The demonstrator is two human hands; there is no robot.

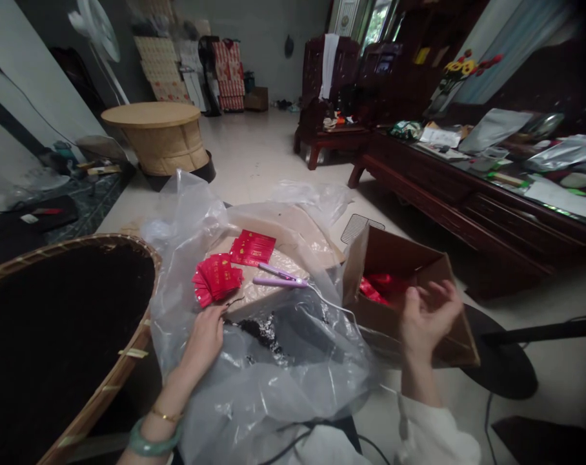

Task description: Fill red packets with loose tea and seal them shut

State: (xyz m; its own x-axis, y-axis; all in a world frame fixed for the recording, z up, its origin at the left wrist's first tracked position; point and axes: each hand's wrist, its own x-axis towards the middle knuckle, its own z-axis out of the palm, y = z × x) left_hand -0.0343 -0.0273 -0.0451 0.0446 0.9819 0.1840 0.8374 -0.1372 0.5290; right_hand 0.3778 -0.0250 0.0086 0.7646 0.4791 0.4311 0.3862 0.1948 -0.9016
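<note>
My left hand [203, 339] rests on a clear plastic bag [273, 374], its fingertips touching a fanned stack of small red packets [217, 279]; the fingers lie stretched out and hold nothing. A second pile of red packets [252, 248] lies further back, beside a purple sealing clip [279, 276]. Dark loose tea [261, 329] shows inside the bag. My right hand [427, 316] hovers over an open cardboard box [448, 342] with red packets [377, 287] inside; its fingers are loosely curled and apart, with nothing visible in them.
A big woven bamboo tray [128, 352] of dark tea fills the left foreground. A dark wooden table [467, 200] cluttered with foil bags runs along the right. A round bamboo stool [160, 135] and wooden chairs [329, 97] stand further back.
</note>
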